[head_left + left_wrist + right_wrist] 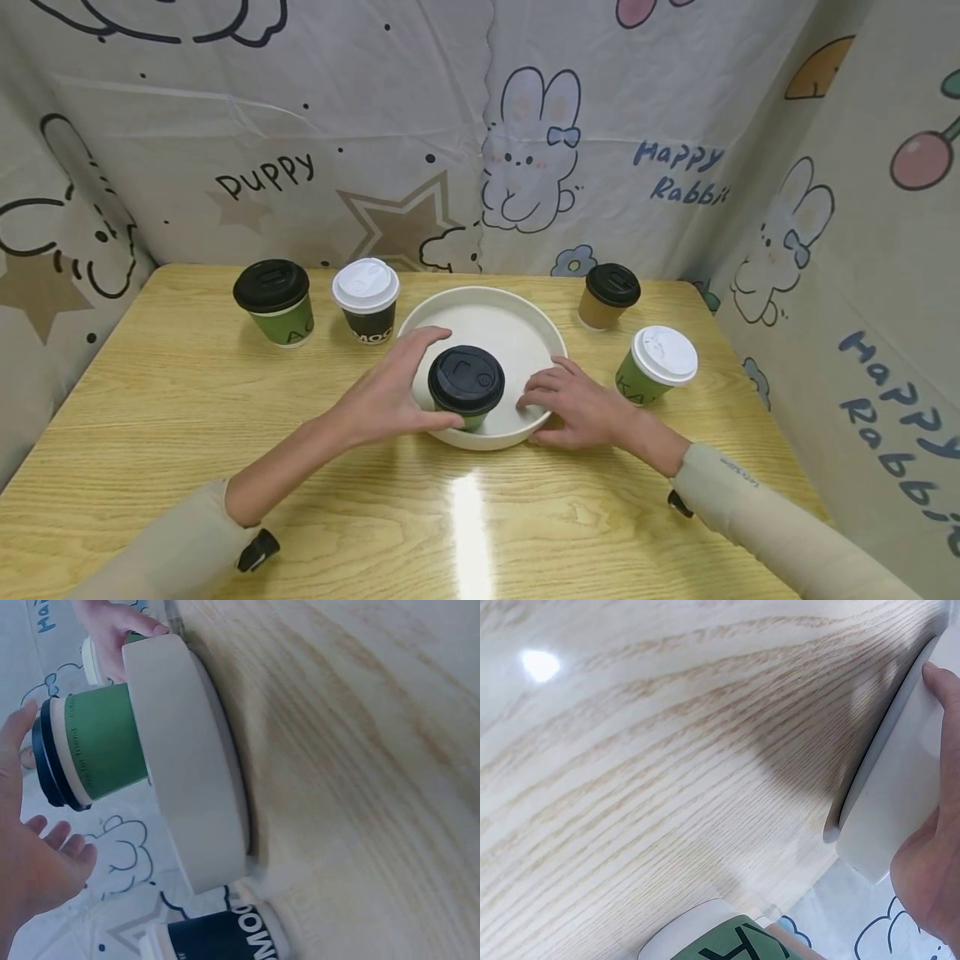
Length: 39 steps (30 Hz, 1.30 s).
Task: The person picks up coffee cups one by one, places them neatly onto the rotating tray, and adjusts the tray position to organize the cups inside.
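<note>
A green paper cup with a black lid (467, 382) stands in a round cream tray (480, 297), toward its front left. My left hand (390, 392) is spread around the cup's left side, thumb near the front and fingers behind. In the left wrist view the fingers (69, 844) show a gap from the black lid (56, 754). My right hand (577, 404) grips the tray's right front wall, fingers over the rim and inside, thumb (939, 679) pressed on the outer wall in the right wrist view.
Left of the tray stand a green cup with a black lid (276, 304) and a dark cup with a white lid (367, 302). On the right are a small brown cup with a black lid (607, 298) and a green cup with a white lid (654, 367). A printed cloth (420, 125) hangs behind the wooden table (337, 517).
</note>
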Tool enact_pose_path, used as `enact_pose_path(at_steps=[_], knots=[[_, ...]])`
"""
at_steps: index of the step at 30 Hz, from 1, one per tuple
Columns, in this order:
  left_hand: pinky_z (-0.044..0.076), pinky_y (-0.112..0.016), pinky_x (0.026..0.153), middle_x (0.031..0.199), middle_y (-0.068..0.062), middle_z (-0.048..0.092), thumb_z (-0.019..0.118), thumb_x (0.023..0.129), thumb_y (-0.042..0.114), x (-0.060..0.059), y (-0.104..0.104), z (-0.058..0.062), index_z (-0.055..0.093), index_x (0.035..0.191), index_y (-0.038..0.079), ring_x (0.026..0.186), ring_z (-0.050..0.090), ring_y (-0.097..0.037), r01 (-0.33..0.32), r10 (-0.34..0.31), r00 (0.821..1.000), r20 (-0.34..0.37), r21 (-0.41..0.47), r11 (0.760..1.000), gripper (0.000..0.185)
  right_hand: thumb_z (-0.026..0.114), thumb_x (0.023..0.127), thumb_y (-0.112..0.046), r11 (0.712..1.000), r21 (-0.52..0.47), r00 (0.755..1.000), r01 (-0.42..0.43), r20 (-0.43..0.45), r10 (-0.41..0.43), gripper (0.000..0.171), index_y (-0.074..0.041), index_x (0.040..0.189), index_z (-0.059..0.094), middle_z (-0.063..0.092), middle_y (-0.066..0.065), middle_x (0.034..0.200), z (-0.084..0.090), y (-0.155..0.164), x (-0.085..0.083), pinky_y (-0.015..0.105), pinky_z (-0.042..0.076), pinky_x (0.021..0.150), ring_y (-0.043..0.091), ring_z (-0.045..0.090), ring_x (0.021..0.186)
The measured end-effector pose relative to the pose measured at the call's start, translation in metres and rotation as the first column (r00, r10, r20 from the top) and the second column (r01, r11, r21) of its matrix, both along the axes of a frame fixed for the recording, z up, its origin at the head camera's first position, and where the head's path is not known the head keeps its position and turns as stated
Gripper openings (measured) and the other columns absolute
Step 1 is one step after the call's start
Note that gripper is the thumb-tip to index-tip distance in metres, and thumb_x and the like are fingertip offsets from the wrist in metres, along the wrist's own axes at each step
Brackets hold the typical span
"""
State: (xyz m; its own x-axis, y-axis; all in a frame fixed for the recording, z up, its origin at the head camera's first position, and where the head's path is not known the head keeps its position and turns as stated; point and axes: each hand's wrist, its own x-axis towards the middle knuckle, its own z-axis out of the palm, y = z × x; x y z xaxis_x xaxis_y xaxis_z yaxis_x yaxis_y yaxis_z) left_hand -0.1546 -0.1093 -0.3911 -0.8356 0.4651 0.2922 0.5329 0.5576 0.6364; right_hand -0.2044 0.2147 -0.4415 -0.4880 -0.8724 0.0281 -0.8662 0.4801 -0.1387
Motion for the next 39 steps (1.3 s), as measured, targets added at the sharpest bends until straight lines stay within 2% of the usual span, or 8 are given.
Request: enact_pose_path(at_steps=[3,6,12,16,20,24,31,39], knots=[[0.038,-0.046,0.109,0.145,-0.009,0.045,0.085,0.074,0.049,0.001,0.003,0.003,0.045,0.143,0.006,0.134,0.041,-0.025,0.007,-0.013,0.994,-0.108,-0.055,0.998,0.091,0.069,0.09,-0.05,1.0,0.0,1.0,-0.002,-0.001,0.002,0.044,-0.021,0.123,0.066,0.061,0.001,0.123,-0.001,0.0,0.0,0.057,0.02,0.115,0.022,0.05,0.121],[0.04,-0.044,0.107,0.142,-0.01,0.047,0.08,0.08,0.049,0.003,0.006,0.007,0.05,0.139,0.006,0.132,0.044,-0.025,0.017,-0.039,0.977,-0.209,-0.105,0.994,0.079,0.069,0.09,-0.05,1.0,0.001,1.0,-0.001,0.0,0.001,0.044,-0.021,0.123,0.065,0.06,0.001,0.123,-0.001,0.0,0.0,0.057,0.02,0.115,0.021,0.05,0.121],[0.043,-0.043,0.105,0.138,-0.009,0.053,0.074,0.087,0.047,0.006,0.012,0.01,0.056,0.137,0.011,0.129,0.048,-0.025,0.067,-0.123,0.938,-0.324,-0.179,0.982,0.064,0.068,0.091,-0.05,1.0,0.006,1.0,0.005,0.014,-0.005,0.043,-0.022,0.123,0.065,0.06,0.0,0.124,-0.001,0.0,0.001,0.057,0.018,0.116,0.022,0.05,0.121],[0.042,-0.043,0.105,0.135,-0.009,0.056,0.072,0.089,0.044,0.006,0.014,0.01,0.061,0.133,0.01,0.127,0.051,-0.025,0.097,-0.171,0.914,-0.369,-0.211,0.973,0.056,0.068,0.091,-0.05,1.0,0.008,1.0,0.007,0.012,-0.008,0.043,-0.022,0.123,0.065,0.059,0.0,0.124,-0.001,0.0,0.001,0.057,0.018,0.116,0.022,0.05,0.121],[0.044,-0.042,0.103,0.13,-0.009,0.059,0.073,0.089,0.041,0.004,0.017,0.01,0.064,0.128,0.009,0.123,0.054,-0.024,0.106,-0.191,0.895,-0.403,-0.225,0.969,0.05,0.068,0.091,-0.05,1.0,0.005,1.0,0.003,0.004,-0.003,0.043,-0.022,0.123,0.065,0.059,0.0,0.124,-0.001,0.0,0.001,0.057,0.019,0.115,0.023,0.05,0.121],[0.045,-0.041,0.101,0.124,-0.008,0.062,0.072,0.091,0.037,0.003,0.019,0.01,0.068,0.122,0.009,0.118,0.056,-0.024,0.114,-0.209,0.882,-0.421,-0.24,0.964,0.042,0.069,0.091,-0.049,1.0,-0.003,1.0,-0.002,0.003,0.002,0.043,-0.021,0.123,0.065,0.059,0.0,0.123,0.0,-0.001,0.001,0.058,0.019,0.115,0.023,0.05,0.121],[0.047,-0.04,0.099,0.117,-0.006,0.065,0.072,0.092,0.032,0.003,0.021,0.01,0.073,0.113,0.01,0.112,0.06,-0.024,0.117,-0.222,0.865,-0.45,-0.249,0.961,0.03,0.069,0.091,-0.048,1.0,-0.005,1.0,-0.005,0.007,0.005,0.042,-0.021,0.123,0.065,0.059,0.001,0.123,0.0,-0.001,0.001,0.057,0.019,0.115,0.023,0.05,0.12],[0.049,-0.039,0.097,0.115,-0.007,0.065,0.07,0.092,0.026,0.002,0.023,0.009,0.073,0.111,0.008,0.108,0.061,-0.024,0.106,-0.233,0.821,-0.521,-0.262,0.959,0.027,0.072,0.089,-0.046,0.999,-0.037,0.999,-0.027,-0.03,0.026,0.04,-0.02,0.12,0.066,0.06,0.002,0.12,-0.001,-0.001,0.001,0.06,0.024,0.112,0.024,0.052,0.117]])
